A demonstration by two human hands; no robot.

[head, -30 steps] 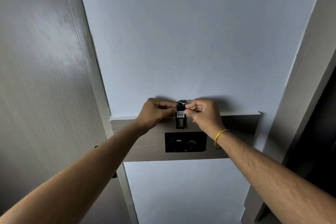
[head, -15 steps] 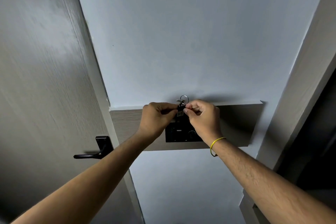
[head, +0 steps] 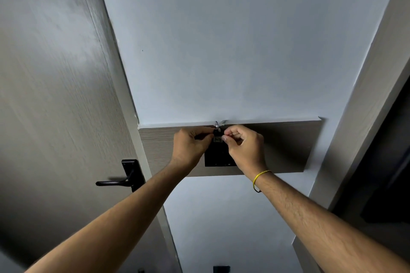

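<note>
Up on the wall, your left hand (head: 188, 146) and right hand (head: 244, 146) pinch the key tag (head: 217, 138), fingers curled — it came down over the black box (head: 218, 159), ready to slot.

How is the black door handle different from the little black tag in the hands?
The door handle is fixed to the grey door and nobody touches it; the tag is pinched between the left hand and the right hand. The door handle is plain black; the tag has a white label and a metal ring at its top. Both are black.
</note>
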